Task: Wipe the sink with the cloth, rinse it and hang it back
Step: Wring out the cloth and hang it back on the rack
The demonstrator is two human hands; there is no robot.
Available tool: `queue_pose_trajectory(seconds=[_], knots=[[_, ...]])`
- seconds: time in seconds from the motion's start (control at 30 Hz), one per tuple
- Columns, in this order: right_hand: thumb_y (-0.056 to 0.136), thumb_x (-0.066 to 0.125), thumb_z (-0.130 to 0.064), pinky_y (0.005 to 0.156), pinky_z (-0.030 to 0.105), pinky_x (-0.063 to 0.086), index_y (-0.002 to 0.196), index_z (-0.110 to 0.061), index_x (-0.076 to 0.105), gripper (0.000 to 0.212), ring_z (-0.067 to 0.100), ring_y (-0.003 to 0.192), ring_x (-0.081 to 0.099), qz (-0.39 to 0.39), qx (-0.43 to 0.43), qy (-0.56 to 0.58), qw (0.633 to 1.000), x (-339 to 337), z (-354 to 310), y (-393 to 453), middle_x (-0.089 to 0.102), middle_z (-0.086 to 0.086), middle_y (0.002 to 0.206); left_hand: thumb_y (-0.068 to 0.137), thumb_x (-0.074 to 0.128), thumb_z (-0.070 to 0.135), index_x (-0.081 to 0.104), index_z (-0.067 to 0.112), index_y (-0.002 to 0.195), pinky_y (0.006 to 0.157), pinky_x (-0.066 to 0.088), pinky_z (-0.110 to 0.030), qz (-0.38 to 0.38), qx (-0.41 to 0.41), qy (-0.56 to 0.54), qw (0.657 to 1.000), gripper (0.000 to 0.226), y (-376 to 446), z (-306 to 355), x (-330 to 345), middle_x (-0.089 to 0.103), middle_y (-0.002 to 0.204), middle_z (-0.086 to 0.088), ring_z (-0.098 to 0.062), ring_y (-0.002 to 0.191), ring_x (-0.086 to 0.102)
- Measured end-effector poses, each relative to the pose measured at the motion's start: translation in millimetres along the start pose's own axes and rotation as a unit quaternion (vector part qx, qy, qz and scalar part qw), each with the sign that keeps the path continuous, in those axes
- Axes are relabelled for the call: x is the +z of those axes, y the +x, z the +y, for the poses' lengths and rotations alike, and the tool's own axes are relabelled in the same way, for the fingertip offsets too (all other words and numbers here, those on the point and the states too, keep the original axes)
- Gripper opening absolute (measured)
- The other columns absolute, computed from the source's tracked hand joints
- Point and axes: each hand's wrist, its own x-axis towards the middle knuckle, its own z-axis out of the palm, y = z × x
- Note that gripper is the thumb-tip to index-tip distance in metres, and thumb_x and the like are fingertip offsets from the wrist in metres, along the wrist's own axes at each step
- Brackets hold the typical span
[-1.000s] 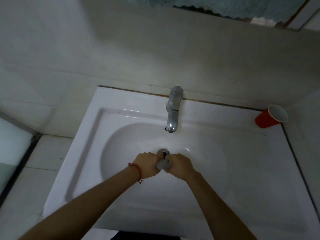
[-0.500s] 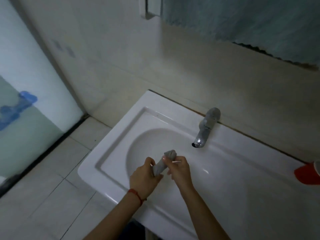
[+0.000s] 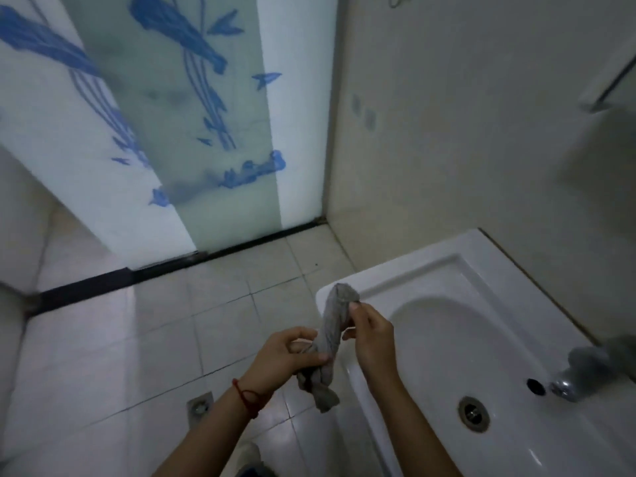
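The grey cloth (image 3: 331, 342) is twisted into a rope and held almost upright, its long axis running from a bunched upper end down to a loose tail. It is held in the air over the outer left corner of the white sink (image 3: 481, 287), partly above the floor tiles (image 3: 103, 366). Its lower part is gripped by the left hand (image 3: 287, 356), fingers curled round it and a red string seen on the wrist. Its upper part is pinched by the right hand (image 3: 371, 339) between thumb and fingertips. Both forearms are raised from the bottom edge of the view. The tap (image 3: 581, 373) at the right is blurred and partly cut off. The drain (image 3: 474, 413) lies in the basin.
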Motion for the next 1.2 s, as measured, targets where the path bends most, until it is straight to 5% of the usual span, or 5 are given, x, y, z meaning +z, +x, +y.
queue_pose_trajectory(seconds=[0.23,0.47,0.67,0.97,1.2], knots=[[0.097,0.035,-0.013,0.055,0.015,0.049,0.066,-0.016,0.056,0.038,0.007,0.059,0.055,-0.124,0.013,0.032,0.992,136.7,-22.5,-0.7,0.057,0.000,0.064,0.069,0.071,0.014,0.066,0.002,0.098,0.073,0.057,-0.027,0.047,-0.006,-0.184,0.982,0.032,-38.5,-19.0,-122.9,0.071,0.091,-0.012,-0.022,0.085,0.067],[0.095,0.042,-0.014,0.054,0.014,0.044,0.068,-0.019,0.058,0.032,0.001,0.055,0.051,-0.211,-0.060,-0.058,0.974,256.1,-26.6,-5.3,0.057,0.001,0.066,0.087,0.057,0.017,0.064,0.010,0.103,0.085,0.053,-0.034,0.188,0.065,-0.113,0.973,0.019,-55.6,-0.9,-228.1,0.069,0.099,-0.005,-0.016,0.093,0.066],[0.092,0.050,-0.011,0.051,0.011,0.043,0.093,-0.012,0.065,0.014,0.000,0.061,0.057,-0.244,-0.109,-0.092,0.959,315.0,-31.2,20.1,0.062,0.000,0.076,0.076,0.070,0.009,0.065,0.010,0.081,0.057,0.049,-0.008,0.284,0.117,-0.080,0.948,0.008,-32.1,18.0,-282.0,0.067,0.071,0.004,0.005,0.060,0.064],[0.088,0.055,-0.005,0.059,0.012,0.047,0.091,-0.028,0.062,0.024,-0.002,0.071,0.060,-0.332,-0.135,-0.083,0.930,384.5,-60.8,135.5,0.066,-0.009,0.083,0.079,0.063,0.000,0.067,0.001,0.096,0.060,0.051,-0.009,0.261,0.131,-0.076,0.953,0.017,52.2,58.8,-378.6,0.069,0.084,-0.002,0.003,0.067,0.067],[0.075,0.055,-0.041,0.056,0.017,0.047,0.083,-0.027,0.064,0.018,0.001,0.067,0.060,-0.340,-0.119,-0.068,0.930,438.2,-97.9,225.2,0.067,-0.015,0.070,0.075,0.071,0.011,0.067,0.024,0.084,0.065,0.054,-0.012,0.285,0.154,0.005,0.946,0.016,122.9,108.8,-438.3,0.069,0.084,0.003,-0.003,0.074,0.068]])
